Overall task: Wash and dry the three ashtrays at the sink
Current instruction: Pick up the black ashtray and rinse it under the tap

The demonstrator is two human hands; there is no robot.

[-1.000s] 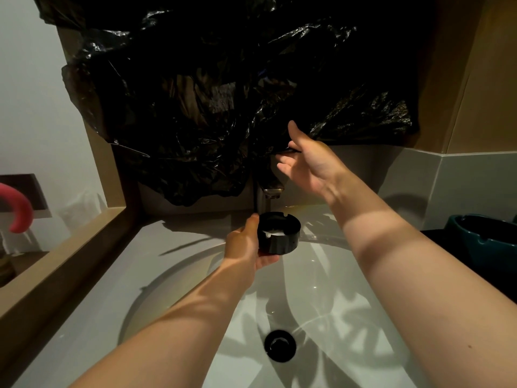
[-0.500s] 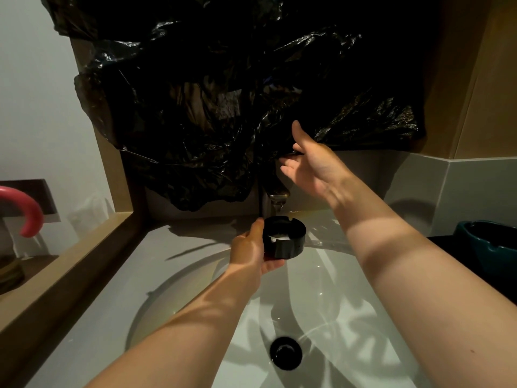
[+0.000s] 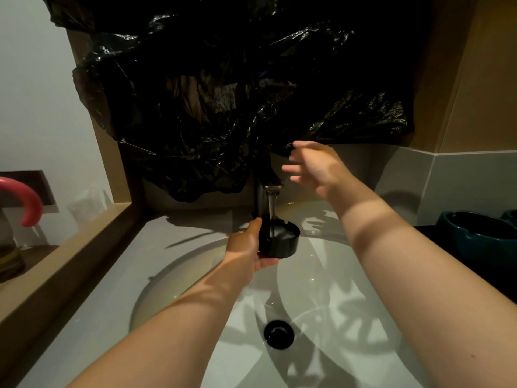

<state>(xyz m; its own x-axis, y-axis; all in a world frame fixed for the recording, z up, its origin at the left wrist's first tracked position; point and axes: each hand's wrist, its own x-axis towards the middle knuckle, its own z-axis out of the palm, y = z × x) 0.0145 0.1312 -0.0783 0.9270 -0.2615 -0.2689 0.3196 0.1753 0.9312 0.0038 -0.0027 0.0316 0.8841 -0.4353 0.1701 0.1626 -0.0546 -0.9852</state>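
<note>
Now that water is running, the wash of the first ashtray has, I judge, truly begun. At the far left of the frame a pink hook [image 3: 26,201] hangs by the wall and plays no part.

Left of centre, the left hand [image 3: 246,247] grips the black ashtray [image 3: 281,243], thumb on its near wall and fingers curled under its base. It holds the ashtray upright over the back of the sink [image 3: 349,303], directly below the tap [image 3: 273,188]. A stream of water [image 3: 270,211] falls from the spout into the ashtray's bowl, where a pale pool shows. The drain [image 3: 279,334] sits lower in the basin, in the lower centre of the frame.

Right of the tap, the right hand [image 3: 316,169] is blurred with motion, fingers spread and holding nothing. It is just under the edge of the black plastic sheet [image 3: 223,93] that fills the upper middle of the frame. The tap's handle is hidden by that plastic.

At the right edge, a teal ashtray [image 3: 481,239] waits on the dark worktop [image 3: 486,278], untouched. A sliver beyond it may be the third; I cannot tell.

Against the earlier frames, the spout was dry and the right hand was steady beside it, thumb raised, seemingly at the handle. The water has since started, and the hand looks to be coming away. The left hand keeps the same grip in the same spot. Rinsing is under way, with drying and two more ashtrays still ahead.
</note>
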